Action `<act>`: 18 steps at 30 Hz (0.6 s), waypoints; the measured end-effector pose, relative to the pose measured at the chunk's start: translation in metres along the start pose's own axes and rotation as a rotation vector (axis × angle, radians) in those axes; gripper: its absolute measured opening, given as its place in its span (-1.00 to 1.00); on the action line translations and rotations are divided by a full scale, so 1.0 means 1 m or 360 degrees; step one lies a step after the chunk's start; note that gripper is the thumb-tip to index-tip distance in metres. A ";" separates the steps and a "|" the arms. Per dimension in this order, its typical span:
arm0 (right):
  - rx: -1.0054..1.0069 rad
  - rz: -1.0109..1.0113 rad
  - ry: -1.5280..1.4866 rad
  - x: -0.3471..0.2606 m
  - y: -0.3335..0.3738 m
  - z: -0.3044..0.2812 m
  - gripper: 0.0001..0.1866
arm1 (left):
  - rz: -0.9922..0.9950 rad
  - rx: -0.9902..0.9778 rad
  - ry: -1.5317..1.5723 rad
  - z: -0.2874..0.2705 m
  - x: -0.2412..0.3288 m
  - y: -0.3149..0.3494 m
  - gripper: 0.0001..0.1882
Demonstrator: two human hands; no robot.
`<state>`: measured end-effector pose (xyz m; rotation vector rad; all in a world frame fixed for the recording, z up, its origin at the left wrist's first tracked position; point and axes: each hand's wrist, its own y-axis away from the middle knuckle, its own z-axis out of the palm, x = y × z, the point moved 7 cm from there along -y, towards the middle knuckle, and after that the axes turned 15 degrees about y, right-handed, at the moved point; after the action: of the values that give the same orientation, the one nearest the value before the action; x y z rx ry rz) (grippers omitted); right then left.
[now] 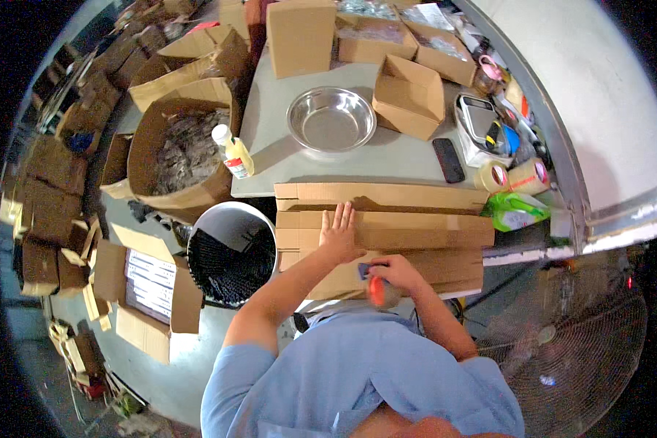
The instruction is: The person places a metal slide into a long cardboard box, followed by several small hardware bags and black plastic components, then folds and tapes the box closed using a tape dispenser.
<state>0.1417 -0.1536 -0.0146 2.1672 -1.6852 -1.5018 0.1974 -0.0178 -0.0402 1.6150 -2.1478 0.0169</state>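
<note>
A flattened cardboard box (416, 232) lies across the near edge of the table, its long flaps running left to right. My left hand (338, 235) rests flat on it with the fingers stretched out. Closer to my body, my right hand (396, 273) is closed around a tape dispenser (376, 290) with an orange-red part and a dark blue end. The dispenser is over the box's near panel, slightly blurred. Whether its tape touches the cardboard I cannot tell.
On the table (270, 157) stand a steel bowl (331, 120), a bottle (233, 152), a phone (449, 160), tape rolls (527, 177) and an open carton (410, 95). Left are a bucket (197, 219) of black strips and an opened carton (142, 336). A large fan (562, 358) stands right.
</note>
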 end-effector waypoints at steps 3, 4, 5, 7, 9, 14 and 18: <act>0.0819 -0.0449 0.0912 -0.045 0.049 -0.062 -0.60 | -0.0154 0.0142 0.0076 0.011 0.003 0.010 0.17; 0.0761 -0.0352 0.0946 -0.038 0.044 -0.070 -0.48 | -0.0203 0.0150 -0.0011 0.013 0.003 0.013 0.16; 0.0744 -0.0398 0.0959 -0.030 0.038 -0.074 -0.48 | -0.0250 0.0177 -0.0099 0.010 0.003 0.012 0.16; 0.0766 -0.0346 0.1550 0.000 0.017 -0.072 -0.43 | -0.0317 0.0223 -0.0061 0.008 0.008 0.018 0.13; 0.0511 -0.0336 0.1710 -0.003 0.014 -0.067 -0.44 | -0.0389 0.0355 -0.0132 0.011 0.000 0.032 0.05; 0.0382 -0.0796 0.1591 -0.039 -0.012 -0.084 -0.50 | -0.1182 0.0785 0.0114 0.029 -0.067 0.104 -0.21; -0.0058 -0.1166 0.1170 -0.079 -0.105 -0.057 -0.55 | -0.1244 0.1825 0.0866 0.040 -0.080 0.136 -0.23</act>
<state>0.2612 -0.0791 0.0132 2.9386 -0.6583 -0.5673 0.0764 0.0864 -0.0696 2.4997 -0.9264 1.4438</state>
